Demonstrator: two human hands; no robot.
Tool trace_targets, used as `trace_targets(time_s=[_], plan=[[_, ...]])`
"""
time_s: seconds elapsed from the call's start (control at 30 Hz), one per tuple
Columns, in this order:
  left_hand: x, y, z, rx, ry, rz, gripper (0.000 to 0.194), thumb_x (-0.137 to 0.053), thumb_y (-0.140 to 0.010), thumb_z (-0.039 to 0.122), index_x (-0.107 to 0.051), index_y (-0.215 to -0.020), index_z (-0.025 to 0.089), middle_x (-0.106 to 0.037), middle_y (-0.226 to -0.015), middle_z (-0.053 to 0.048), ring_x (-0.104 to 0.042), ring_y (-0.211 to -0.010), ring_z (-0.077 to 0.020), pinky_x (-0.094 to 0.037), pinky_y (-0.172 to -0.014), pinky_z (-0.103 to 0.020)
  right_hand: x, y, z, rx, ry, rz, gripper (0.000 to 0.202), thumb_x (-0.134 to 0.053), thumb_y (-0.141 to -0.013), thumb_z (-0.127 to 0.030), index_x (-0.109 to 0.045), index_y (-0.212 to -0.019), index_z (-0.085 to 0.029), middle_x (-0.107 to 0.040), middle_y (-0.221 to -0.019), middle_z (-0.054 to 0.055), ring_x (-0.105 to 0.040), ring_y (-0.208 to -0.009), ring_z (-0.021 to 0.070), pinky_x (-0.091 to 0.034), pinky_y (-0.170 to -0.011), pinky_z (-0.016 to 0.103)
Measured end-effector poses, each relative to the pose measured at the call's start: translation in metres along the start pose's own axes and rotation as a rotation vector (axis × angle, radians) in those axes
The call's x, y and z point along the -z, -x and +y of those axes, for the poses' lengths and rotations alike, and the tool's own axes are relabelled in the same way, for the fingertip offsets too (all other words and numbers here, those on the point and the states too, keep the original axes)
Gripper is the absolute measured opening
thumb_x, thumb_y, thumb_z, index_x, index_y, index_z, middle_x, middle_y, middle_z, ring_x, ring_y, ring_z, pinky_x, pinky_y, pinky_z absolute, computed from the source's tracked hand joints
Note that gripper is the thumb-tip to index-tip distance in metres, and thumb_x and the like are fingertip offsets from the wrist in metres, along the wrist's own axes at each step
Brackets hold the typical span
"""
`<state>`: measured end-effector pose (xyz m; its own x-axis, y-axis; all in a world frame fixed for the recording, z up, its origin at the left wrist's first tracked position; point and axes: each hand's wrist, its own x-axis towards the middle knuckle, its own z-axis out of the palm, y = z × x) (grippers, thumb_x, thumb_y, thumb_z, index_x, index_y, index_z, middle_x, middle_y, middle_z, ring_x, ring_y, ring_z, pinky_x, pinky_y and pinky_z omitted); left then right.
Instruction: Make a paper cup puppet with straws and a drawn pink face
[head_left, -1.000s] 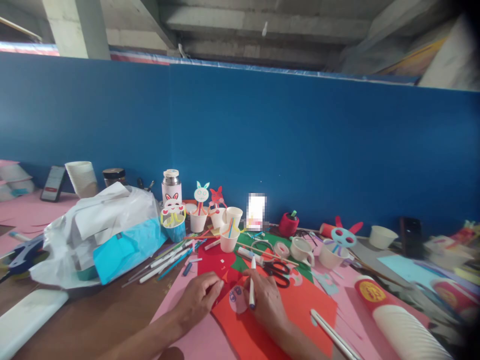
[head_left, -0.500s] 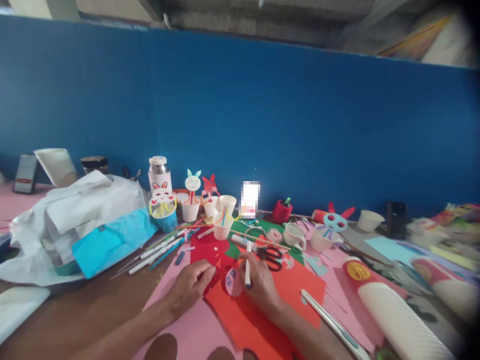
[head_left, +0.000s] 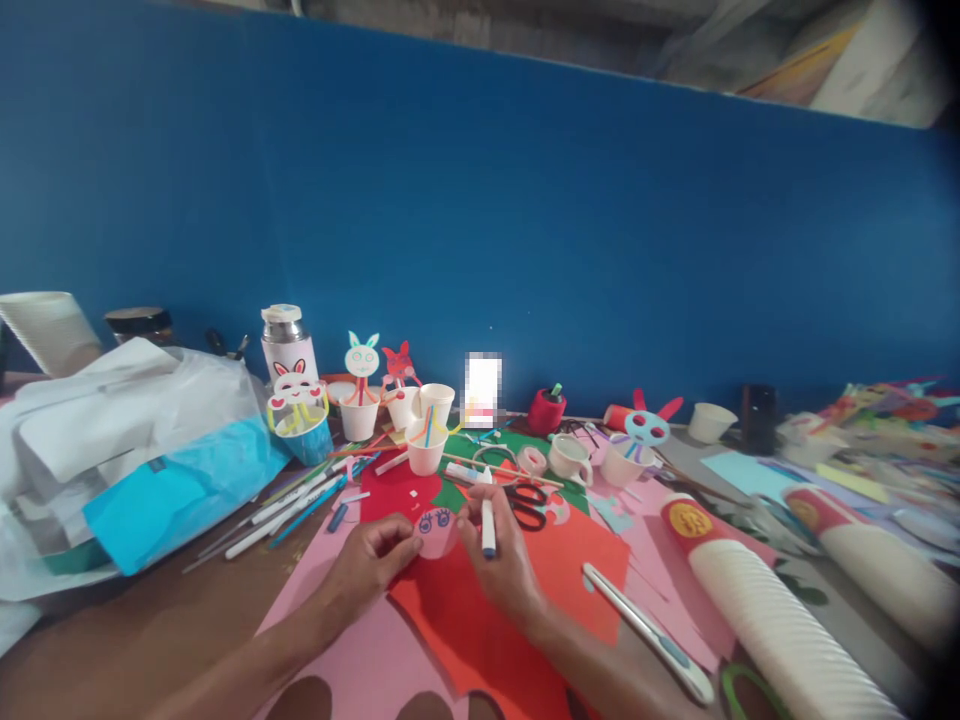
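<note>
A pink paper disc (head_left: pixel 436 537) with two lashed eyes drawn on it in dark ink lies between my hands, above red paper. My left hand (head_left: pixel 375 560) is closed, its thumb and forefinger pinching the disc's left edge. In my right hand (head_left: pixel 501 550) is a white marker (head_left: pixel 488 525), its dark end pointing down toward me; the fingertips of this hand are by the disc's right edge. Under both hands lie orange-red sheets (head_left: pixel 495 640) over pink paper (head_left: pixel 360 665). Black-handled scissors (head_left: pixel 529 507) rest just beyond my right hand.
A white box cutter (head_left: pixel 649 635) and a stack of paper cups (head_left: pixel 780 610) lie to the right. Paper-cup rabbit figures (head_left: pixel 360 405) stand at the back, near a flask (head_left: pixel 287 345). Loose markers (head_left: pixel 289 500) and a plastic bag (head_left: pixel 202 440) are at left.
The pink disc has turned, so the drawn eyes now sit level along its top. My left hand, apart from it before, now grips its edge. The view has shifted slightly right.
</note>
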<state>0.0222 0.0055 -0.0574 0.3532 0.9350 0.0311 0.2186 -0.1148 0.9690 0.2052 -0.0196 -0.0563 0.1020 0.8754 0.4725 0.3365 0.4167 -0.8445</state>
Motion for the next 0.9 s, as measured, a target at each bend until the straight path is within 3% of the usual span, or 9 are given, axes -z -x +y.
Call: trace_targets(time_s=[0.13, 0.3, 0.4, 0.67, 0.9], plan=[[0.002, -0.001, 0.002, 0.159, 0.147, -0.026, 0.038, -0.063, -0.071, 0.053, -0.050, -0.067, 0.017, -0.046, -0.056, 0.005, -0.042, -0.049, -0.0095, -0.029, -0.046, -0.021, 0.000, 0.002, 0.000, -0.045, -0.078, -0.050, 0.019, -0.051, -0.085, -0.023, -0.044, -0.102, -0.021, -0.059, -0.083, 0.001, -0.060, -0.076, 0.0156, -0.050, -0.070, 0.029], [0.001, -0.001, 0.007, 0.194, 0.194, -0.056, 0.048, -0.067, -0.063, 0.062, -0.048, -0.062, 0.017, -0.040, -0.048, 0.008, -0.032, -0.044, -0.0067, -0.021, -0.043, -0.020, -0.002, 0.006, 0.008, -0.012, -0.046, -0.112, 0.017, -0.050, -0.086, -0.024, -0.045, -0.101, -0.021, -0.056, -0.076, -0.001, -0.057, -0.066, 0.0137, -0.049, -0.063, 0.026], [0.001, -0.001, 0.010, 0.234, 0.252, -0.051, 0.049, -0.069, -0.062, 0.061, -0.047, -0.063, 0.017, -0.044, -0.051, 0.007, -0.036, -0.046, -0.0071, -0.022, -0.044, -0.020, -0.004, 0.006, 0.013, -0.026, -0.035, -0.105, 0.013, -0.049, -0.087, -0.024, -0.046, -0.100, -0.021, -0.053, -0.073, -0.002, -0.054, -0.063, 0.0127, -0.047, -0.060, 0.025], [0.002, 0.004, 0.008, 0.239, 0.221, -0.077, 0.044, -0.066, -0.070, 0.057, -0.050, -0.068, 0.016, -0.050, -0.057, 0.003, -0.039, -0.050, -0.0086, -0.024, -0.048, -0.021, -0.004, 0.007, 0.016, -0.055, -0.081, -0.060, 0.013, -0.042, -0.092, -0.031, -0.047, -0.098, -0.021, -0.052, -0.070, -0.002, -0.051, -0.059, 0.0130, -0.045, -0.056, 0.024], [0.000, 0.002, 0.003, 0.162, 0.151, -0.078, 0.049, -0.063, -0.069, 0.063, -0.048, -0.064, 0.017, -0.035, -0.052, 0.008, -0.027, -0.047, -0.0075, -0.017, -0.045, -0.023, -0.004, 0.009, 0.016, 0.004, -0.022, -0.060, 0.010, -0.050, -0.088, -0.027, -0.048, -0.096, -0.021, -0.056, -0.071, -0.001, -0.056, -0.060, 0.0135, -0.048, -0.057, 0.024]])
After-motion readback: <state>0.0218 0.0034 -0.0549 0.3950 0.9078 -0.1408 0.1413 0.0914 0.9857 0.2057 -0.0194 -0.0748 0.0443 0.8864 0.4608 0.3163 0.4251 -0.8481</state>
